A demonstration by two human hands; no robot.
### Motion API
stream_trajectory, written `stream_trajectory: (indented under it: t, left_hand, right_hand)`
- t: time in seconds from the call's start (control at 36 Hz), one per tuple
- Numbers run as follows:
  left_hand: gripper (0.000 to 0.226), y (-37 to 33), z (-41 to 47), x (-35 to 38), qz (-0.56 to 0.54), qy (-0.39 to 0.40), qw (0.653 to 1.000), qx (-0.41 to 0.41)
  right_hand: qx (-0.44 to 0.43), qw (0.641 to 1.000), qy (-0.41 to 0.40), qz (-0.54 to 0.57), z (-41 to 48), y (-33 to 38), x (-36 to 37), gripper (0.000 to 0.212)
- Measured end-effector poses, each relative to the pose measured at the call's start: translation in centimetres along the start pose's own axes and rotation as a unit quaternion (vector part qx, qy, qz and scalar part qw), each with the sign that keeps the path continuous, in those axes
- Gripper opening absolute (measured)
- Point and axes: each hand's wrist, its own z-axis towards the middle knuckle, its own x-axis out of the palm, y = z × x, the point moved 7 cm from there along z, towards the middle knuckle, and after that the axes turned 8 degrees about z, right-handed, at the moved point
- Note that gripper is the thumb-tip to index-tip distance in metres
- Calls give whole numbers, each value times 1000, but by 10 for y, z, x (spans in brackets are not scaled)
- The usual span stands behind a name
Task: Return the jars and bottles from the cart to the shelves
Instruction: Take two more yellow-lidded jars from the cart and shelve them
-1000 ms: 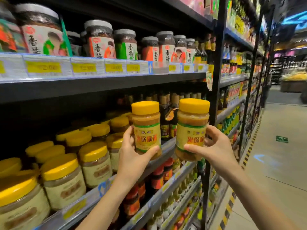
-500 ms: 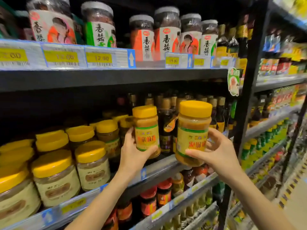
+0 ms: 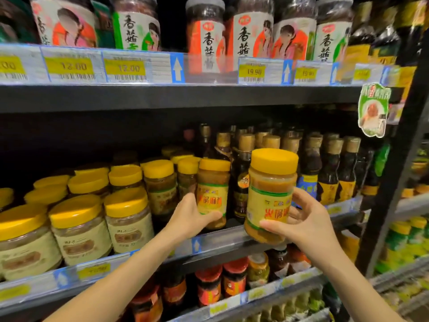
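Observation:
My left hand [image 3: 189, 217] grips a yellow-lidded jar of tan sauce [image 3: 213, 182] and holds it upright at the front of the middle shelf [image 3: 232, 238], beside a like jar [image 3: 161, 184] and a dark bottle [image 3: 241, 182]. I cannot tell whether its base rests on the shelf. My right hand [image 3: 306, 221] holds a second, same-looking jar [image 3: 270, 194] in the air just in front of the shelf edge, slightly tilted. The cart is out of view.
Wider yellow-lidded jars [image 3: 80, 228] fill the shelf's left part. Dark sauce bottles [image 3: 329, 173] stand to the right. Labelled jars [image 3: 206, 36] line the shelf above, red-lidded jars [image 3: 234, 280] the one below. A black upright post [image 3: 394, 182] stands at the right.
The view has swung left and closer to the shelves. My left hand has carried its jar further in onto the middle shelf; my right hand has followed with its jar toward the shelf edge.

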Motion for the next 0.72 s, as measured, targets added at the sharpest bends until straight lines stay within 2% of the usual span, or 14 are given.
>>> stream_trajectory:
  t: [0.19,0.39,0.47,0.58,0.72]
  left_hand:
    - [44,-2,0,6,39,30,999,-20]
    - [47,-1,-1,12,57,69,996,-28]
    - [50,-4,-1,14,54,87,995,-15]
    - [39,-16,-5,16,46,95,994,24]
    - [55,-12,-4,15,80,79,993,47]
  right_hand:
    - [7,999,9,33,2,-9,2,84]
    - [5,999,6,51,4,-13,6,80]
    - [6,998,7,55,2,-14,8,80]
    - [16,998,6,55,1,-18,12,82]
    - [19,998,9,57,-1,-19,18,85]
